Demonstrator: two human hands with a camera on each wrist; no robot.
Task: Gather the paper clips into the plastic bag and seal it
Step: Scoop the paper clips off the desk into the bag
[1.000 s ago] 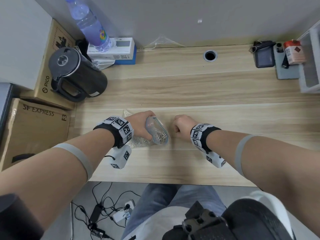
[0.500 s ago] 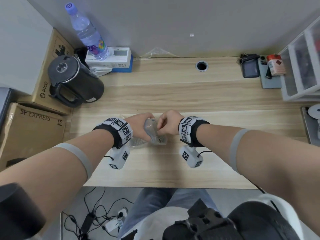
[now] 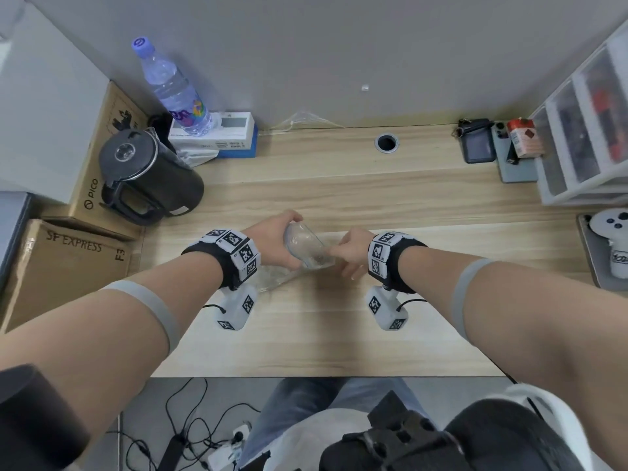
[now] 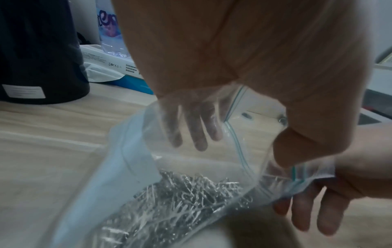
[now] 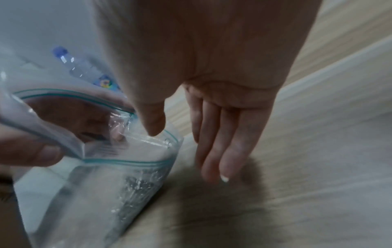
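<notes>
A clear plastic bag [image 3: 306,248] with a green zip strip hangs tilted just above the wooden desk [image 3: 323,331], its mouth open. My left hand [image 3: 289,243] grips the mouth, fingers [image 4: 197,134] showing through the plastic and the thumb on the near side. My right hand [image 3: 336,249] pinches the bag's zip rim [image 5: 127,162] between thumb [image 5: 152,120] and forefinger, the other fingers hanging straight. A heap of silver paper clips [image 4: 180,201] lies in the bag's lower part, and also shows as paper clips [image 5: 137,184] in the right wrist view.
A black kettle [image 3: 146,178], a water bottle [image 3: 173,86] and a white box [image 3: 221,134] stand at the back left, cardboard boxes [image 3: 64,263] beyond the desk's left edge. A drawer unit [image 3: 584,130], a phone [image 3: 509,158] and a controller [image 3: 611,239] sit at the right.
My right hand moved left from resting as a fist on the desk and took hold of the bag's rim. The left hand raised the bag's mouth, which now stands wider.
</notes>
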